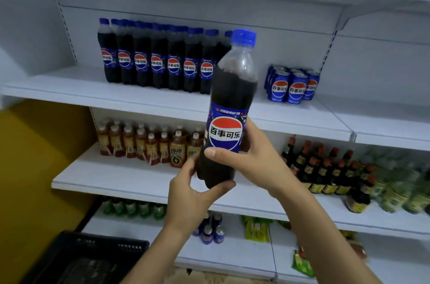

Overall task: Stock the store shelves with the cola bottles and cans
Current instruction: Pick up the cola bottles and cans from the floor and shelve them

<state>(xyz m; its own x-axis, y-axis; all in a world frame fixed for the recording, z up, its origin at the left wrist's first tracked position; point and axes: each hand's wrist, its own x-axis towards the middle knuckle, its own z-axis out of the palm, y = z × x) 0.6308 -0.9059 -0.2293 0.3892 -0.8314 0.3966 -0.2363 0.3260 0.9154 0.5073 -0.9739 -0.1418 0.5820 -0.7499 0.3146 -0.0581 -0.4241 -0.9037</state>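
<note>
One cola bottle (229,102) is held upright, slightly tilted, in front of the shelving, blue cap uppermost. It is grasped by both hands. The right hand (253,160) is wrapped around the label zone, thumb laid across the front. The base is cupped by the left hand (188,193), thumb curled beneath it.

Behind and left of the held bottle, a row of cola bottles (158,62) is stocked on the white shelf (116,95); its right end is hidden by the held bottle. Behind and right, cola cans (292,86) are grouped. Below left, tea bottles (144,144) are stored; below right, dark sauce bottles (325,167). Far below left, a black crate (93,255) is seen.
</note>
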